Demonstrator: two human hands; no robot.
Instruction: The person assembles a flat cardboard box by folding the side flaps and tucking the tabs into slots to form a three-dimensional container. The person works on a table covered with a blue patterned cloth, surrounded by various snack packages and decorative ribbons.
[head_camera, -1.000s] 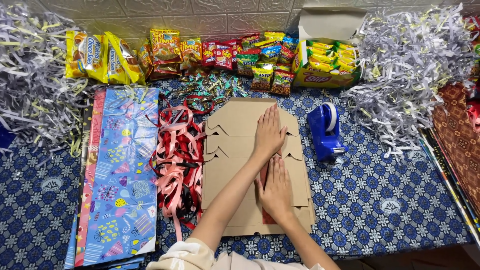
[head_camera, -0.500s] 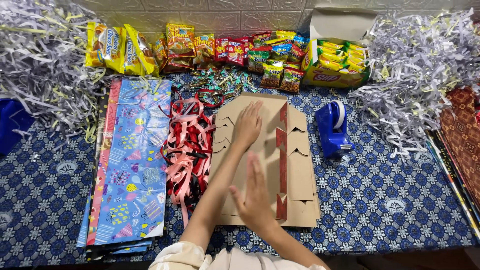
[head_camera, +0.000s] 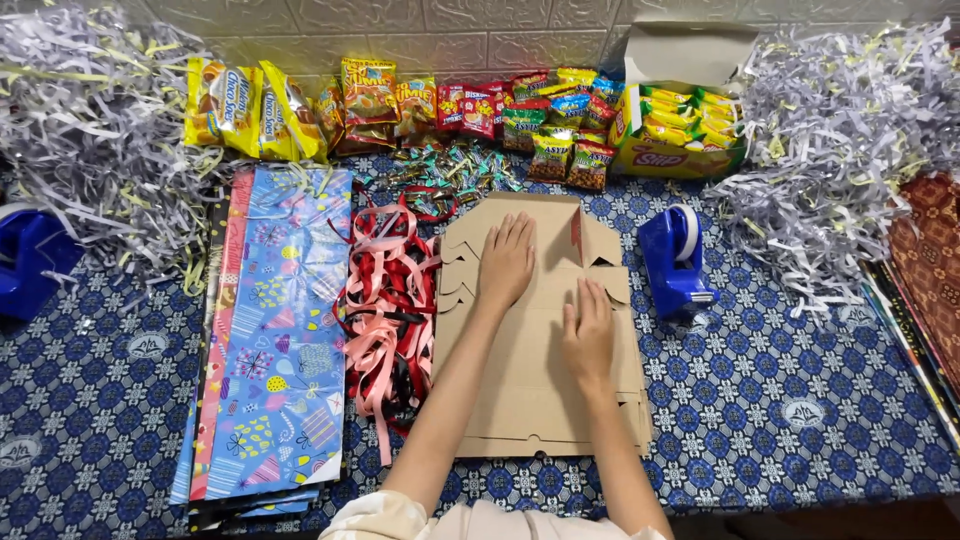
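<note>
The fingers (head_camera: 510, 240) of the left hand (head_camera: 505, 265) are spread flat on the cardboard (head_camera: 530, 390), and the right hand (head_camera: 587, 335) is pressed open-palmed beside a raised flap (head_camera: 578, 232); nothing is gripped. The cardboard is laid mid-worktop (head_camera: 780, 420), between ribbons (head_camera: 385, 300) and a tape dispenser (head_camera: 675, 260). Firm, even pressure along the creases is best kept, with the sheet held square.

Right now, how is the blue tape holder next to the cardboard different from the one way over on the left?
The tape dispenser by the cardboard shows whole, with its white tape roll on top; the left dispenser is cut off by the picture's edge and partly tucked under shredded paper. The first stands clear on the tablecloth. Both are blue.
</note>
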